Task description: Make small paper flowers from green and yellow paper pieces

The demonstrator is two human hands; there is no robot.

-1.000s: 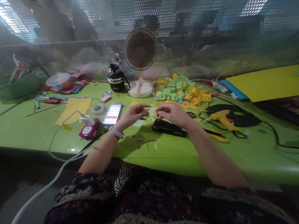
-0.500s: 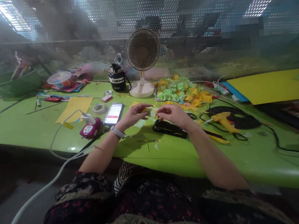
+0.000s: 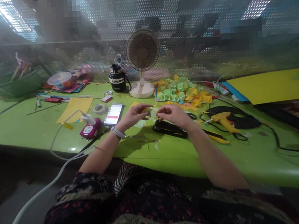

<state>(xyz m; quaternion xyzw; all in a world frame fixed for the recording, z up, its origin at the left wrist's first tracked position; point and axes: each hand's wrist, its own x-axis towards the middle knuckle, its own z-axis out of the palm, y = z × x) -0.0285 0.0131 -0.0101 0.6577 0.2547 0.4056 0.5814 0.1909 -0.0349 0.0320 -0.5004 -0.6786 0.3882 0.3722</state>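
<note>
My left hand [image 3: 136,114] and my right hand [image 3: 172,115] face each other over the middle of the table, fingers closed in pinches. Between their fingertips is a small yellow paper strip [image 3: 150,109], thin and partly hidden by the fingers. Pale green paper [image 3: 140,123] lies just under my left hand. Below my right hand rests a black stapler [image 3: 169,129]. A yellow-handled cutter [image 3: 218,138] lies to its right, near my right forearm. Beyond my hands is a heap of folded green and yellow paper flowers [image 3: 180,89].
A yellow glue gun [image 3: 223,120] with its cord lies right. Left are a lit phone [image 3: 113,113], a roll of tape [image 3: 98,109], a purple power adapter [image 3: 90,128] and a yellow sheet [image 3: 74,109]. A fan [image 3: 143,88] and black bottle [image 3: 118,80] stand behind.
Both hands stay almost in place, still pinching. The yellow strip between the fingertips shows a little more clearly, with slight finger movement.
</note>
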